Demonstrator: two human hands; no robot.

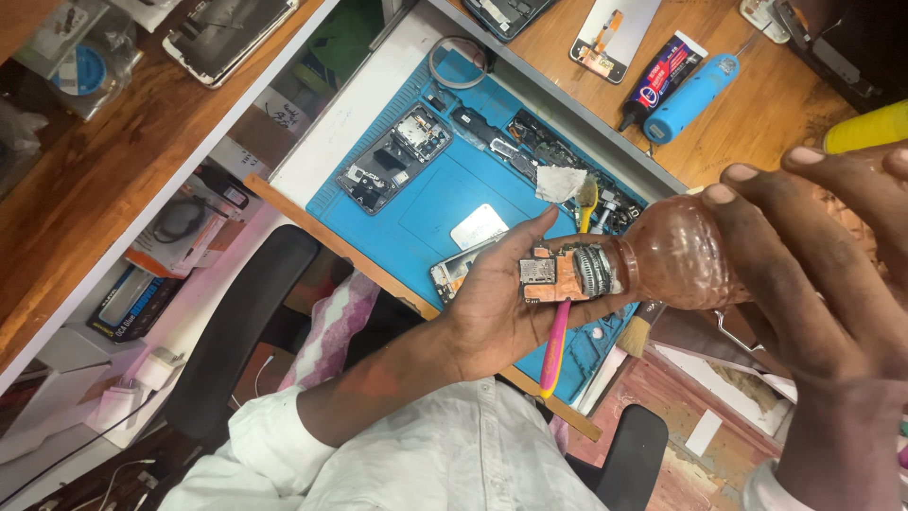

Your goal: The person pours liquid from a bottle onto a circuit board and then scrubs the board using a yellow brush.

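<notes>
tabletop (pixel 95 180): wood and white surfaces, cluttered with phone parts. blue repair mat (pixel 445 203) lies on it, carrying an opened phone body (pixel 392 159), a small metal shield plate (pixel 478 226) and a scrap of white tissue (pixel 560 183).

right hand (pixel 832 274): large in view, close to the camera. fingers wrapped round a brownish clear plastic bottle (pixel 686 255), tipped on its side, threaded neck pointing at the board. grip closed on the bottle.

left hand (pixel 501 293): palm up over the mat's near edge. fingers curled under a small copper-coloured circuit board (pixel 553 274), holding it flat; a pink-handled brush (pixel 556 345) is held in the same hand, handle hanging below the palm and bristles up beyond the board. grip closed on both.

bottle mouth (pixel 596 272): touching or just beside the board's right end; cap is off. cannot tell whether liquid is coming out.

progress, judged: phone already opened and board already out. board in hand, bottle brought to it, brush ready. board looks dry, so wetting and brushing appear not yet done; refitting the board remains.
</notes>
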